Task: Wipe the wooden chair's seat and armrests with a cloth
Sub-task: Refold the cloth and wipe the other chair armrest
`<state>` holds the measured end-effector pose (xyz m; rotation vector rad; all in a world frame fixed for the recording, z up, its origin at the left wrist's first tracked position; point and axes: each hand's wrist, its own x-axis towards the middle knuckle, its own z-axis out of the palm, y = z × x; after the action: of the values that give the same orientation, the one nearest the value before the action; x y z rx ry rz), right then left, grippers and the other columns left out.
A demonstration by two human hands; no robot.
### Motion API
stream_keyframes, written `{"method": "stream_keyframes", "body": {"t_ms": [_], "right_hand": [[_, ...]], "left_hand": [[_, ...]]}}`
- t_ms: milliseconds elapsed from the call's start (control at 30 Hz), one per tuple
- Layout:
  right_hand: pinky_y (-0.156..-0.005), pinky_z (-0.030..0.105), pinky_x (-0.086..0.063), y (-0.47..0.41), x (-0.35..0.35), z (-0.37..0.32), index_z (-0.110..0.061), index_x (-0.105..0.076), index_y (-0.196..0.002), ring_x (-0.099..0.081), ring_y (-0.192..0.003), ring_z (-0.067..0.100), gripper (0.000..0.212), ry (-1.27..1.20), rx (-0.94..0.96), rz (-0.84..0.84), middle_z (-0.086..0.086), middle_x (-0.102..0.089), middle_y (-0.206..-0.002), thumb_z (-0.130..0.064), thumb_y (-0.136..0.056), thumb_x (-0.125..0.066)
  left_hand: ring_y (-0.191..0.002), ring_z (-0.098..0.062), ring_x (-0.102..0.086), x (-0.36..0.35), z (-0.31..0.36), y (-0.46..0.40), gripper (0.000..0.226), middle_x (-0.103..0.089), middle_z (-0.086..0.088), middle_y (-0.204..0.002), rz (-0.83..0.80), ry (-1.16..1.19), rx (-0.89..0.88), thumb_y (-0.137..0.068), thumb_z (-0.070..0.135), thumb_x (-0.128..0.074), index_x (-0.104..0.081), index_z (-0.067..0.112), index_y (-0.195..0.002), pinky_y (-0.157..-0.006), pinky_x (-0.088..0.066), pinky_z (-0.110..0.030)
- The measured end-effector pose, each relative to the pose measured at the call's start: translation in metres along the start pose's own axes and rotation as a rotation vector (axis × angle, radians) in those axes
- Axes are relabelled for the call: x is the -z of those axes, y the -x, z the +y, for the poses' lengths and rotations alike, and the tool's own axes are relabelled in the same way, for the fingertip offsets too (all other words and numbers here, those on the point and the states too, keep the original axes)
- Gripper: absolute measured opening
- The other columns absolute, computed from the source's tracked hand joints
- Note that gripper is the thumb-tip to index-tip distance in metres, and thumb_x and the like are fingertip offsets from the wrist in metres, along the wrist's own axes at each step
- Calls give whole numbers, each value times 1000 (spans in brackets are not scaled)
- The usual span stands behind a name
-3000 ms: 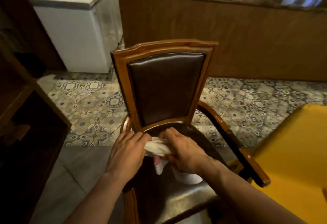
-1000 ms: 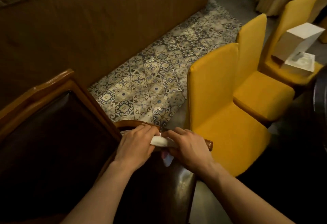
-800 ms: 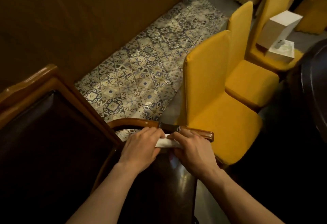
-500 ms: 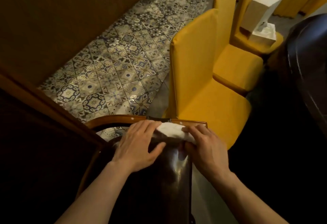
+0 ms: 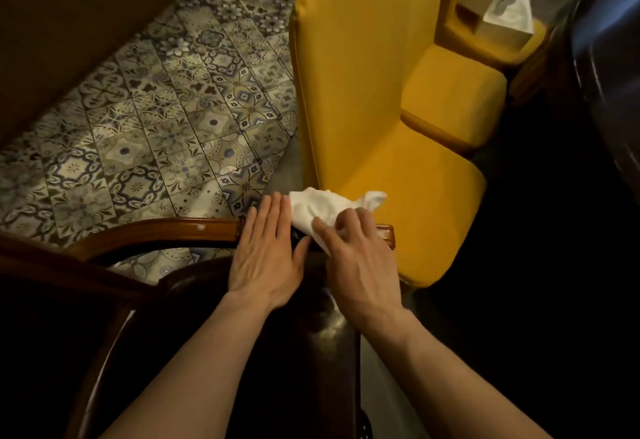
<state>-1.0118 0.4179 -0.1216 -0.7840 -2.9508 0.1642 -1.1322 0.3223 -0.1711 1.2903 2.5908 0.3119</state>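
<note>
The wooden chair's right armrest (image 5: 166, 233) curves across the middle of the view above its dark glossy seat (image 5: 311, 341). A white cloth (image 5: 317, 208) is bunched on the armrest's front part. My right hand (image 5: 356, 258) grips the cloth from the right with fingers curled on it. My left hand (image 5: 268, 251) lies flat on the armrest with straight fingers, its fingertips touching the cloth's left edge. The armrest's front end (image 5: 388, 236) shows just beyond my right hand.
A yellow upholstered chair (image 5: 381, 126) stands close on the right of the armrest, with a second yellow chair (image 5: 457, 99) behind it. A white box (image 5: 509, 14) sits further back. Patterned floor tiles (image 5: 156, 133) lie to the left. A dark round table edge (image 5: 609, 57) is at the far right.
The view has swung from the chair's seat to its right armrest. Both hands carried the cloth onto the armrest; the cloth now sits further toward the front end, and my left hand has flattened.
</note>
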Motion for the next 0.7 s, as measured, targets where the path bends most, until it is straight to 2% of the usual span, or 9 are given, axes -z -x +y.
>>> {"method": "stream_keyframes", "body": {"t_ms": [67,100,200,267,467,700], "right_hand": [[-90,43,-54,-1,-7,-2,-17,-56,-135,-33,-141,37,52,-7,34,-32,12,-46,-146,-24,-85,-43],[-98,45,-51,0,-10,-2,-15,-52,-141,-22,-149,38,55,-11,57,-65,12,-37,-157,-25,-88,-41],[-109,48,-43,4,-19,4,-14,-27,-156,-1,-155,34,61,-15,154,-202,7,-16,-168,-25,-97,-36],[-104,48,-46,7,-19,8,-14,-20,-157,-3,-154,36,64,-9,168,-241,6,-13,-168,-23,-97,-40],[-81,48,-55,5,-16,8,-10,-22,-155,-23,-146,43,64,61,143,-250,10,-18,-166,-21,-94,-36],[-79,46,-53,6,-15,8,-12,-16,-157,-21,-146,41,66,76,121,-267,6,-10,-167,-23,-97,-42]], "left_hand": [[-152,-21,17,-9,-3,0,76,11,-13,-167,27,-33,-12,-98,49,-11,8,5,-157,-124,7,-40],[-152,-22,18,-11,-4,1,75,10,-13,-167,37,-35,-20,-99,47,-13,8,5,-157,-124,7,-41],[-151,-19,22,-13,-5,1,75,14,-12,-167,28,-2,-35,-97,43,-17,12,7,-157,-124,9,-40],[-151,-18,24,-12,-4,1,78,17,-11,-166,15,3,-25,-96,43,-20,14,7,-157,-124,9,-40],[-149,-19,28,-10,-3,0,102,24,-12,-164,-31,-36,-13,-87,48,-44,21,7,-154,-124,6,-42],[-149,-18,28,-10,-3,-1,109,24,-11,-164,-39,-37,-8,-84,46,-52,22,9,-154,-124,6,-42]]}}
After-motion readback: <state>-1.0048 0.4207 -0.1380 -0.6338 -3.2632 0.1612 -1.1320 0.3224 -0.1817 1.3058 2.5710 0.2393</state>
